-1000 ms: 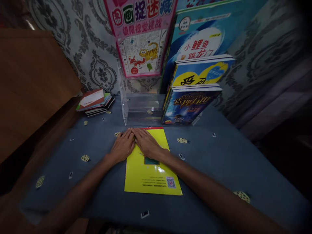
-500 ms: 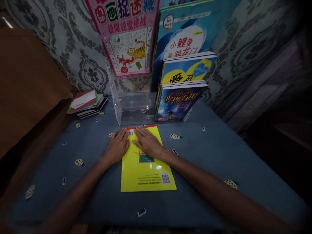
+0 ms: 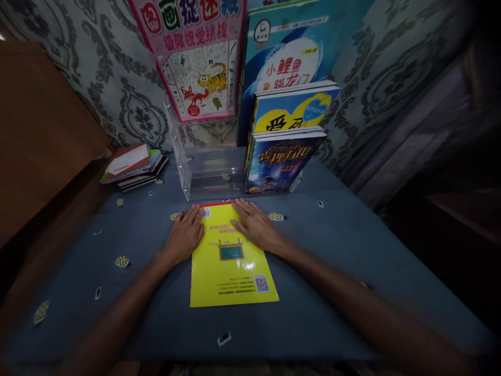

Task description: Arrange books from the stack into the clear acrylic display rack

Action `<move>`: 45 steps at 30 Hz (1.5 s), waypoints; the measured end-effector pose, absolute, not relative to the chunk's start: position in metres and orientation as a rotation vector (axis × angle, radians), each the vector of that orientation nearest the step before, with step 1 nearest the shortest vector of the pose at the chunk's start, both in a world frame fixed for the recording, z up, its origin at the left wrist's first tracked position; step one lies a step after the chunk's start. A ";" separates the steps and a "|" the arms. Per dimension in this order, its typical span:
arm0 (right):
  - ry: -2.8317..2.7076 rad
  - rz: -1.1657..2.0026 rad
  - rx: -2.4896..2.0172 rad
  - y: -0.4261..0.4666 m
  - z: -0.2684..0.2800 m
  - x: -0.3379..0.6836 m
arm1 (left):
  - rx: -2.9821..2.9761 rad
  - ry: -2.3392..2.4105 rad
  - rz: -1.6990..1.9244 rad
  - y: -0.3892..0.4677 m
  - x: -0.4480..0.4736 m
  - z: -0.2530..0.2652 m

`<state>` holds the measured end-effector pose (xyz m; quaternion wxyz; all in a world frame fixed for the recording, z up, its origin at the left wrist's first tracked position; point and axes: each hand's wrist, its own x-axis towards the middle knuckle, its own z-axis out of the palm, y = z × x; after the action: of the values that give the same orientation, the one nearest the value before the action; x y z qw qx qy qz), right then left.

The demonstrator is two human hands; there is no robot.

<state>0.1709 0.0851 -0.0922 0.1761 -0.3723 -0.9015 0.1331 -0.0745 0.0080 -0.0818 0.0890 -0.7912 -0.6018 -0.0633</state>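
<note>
A yellow book with a red strip along its far edge lies flat on the table, its text upside down to me. My left hand rests flat over the book's far left edge, fingers stretched forward. On the far right part of the cover lies my right hand, palm down with the thumb apart from the fingers. Neither hand is gripping the book. Just beyond the book stands a clear acrylic book rack.
On the rack's right stand a dark blue book, a blue and yellow book and a teal book. A pink book stands at the back left. A small book stack lies left of the rack on the blue tablecloth.
My right hand has slid to the right across the cover, uncovering pink text and the chalkboard picture. My left hand stays at the left edge. The whole view has shifted slightly.
</note>
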 end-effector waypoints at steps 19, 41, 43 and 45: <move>-1.853 1.214 -0.943 0.126 -0.090 0.195 | -2.805 -1.559 -0.204 0.044 -0.045 -0.069; -2.327 0.583 -0.972 0.067 -0.093 0.228 | -2.950 -1.398 -0.494 0.093 -0.002 -0.072; -2.408 0.538 -0.967 0.065 -0.093 0.228 | -2.947 -1.398 -0.486 0.093 -0.002 -0.073; -2.469 0.497 -0.980 0.064 -0.094 0.227 | -2.946 -1.395 -0.474 0.093 -0.002 -0.073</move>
<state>0.2266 0.0644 -0.0936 0.2180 -0.3540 -0.8916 0.1794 -0.0018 0.0931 -0.0728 -0.0758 -0.8919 -0.4222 -0.1434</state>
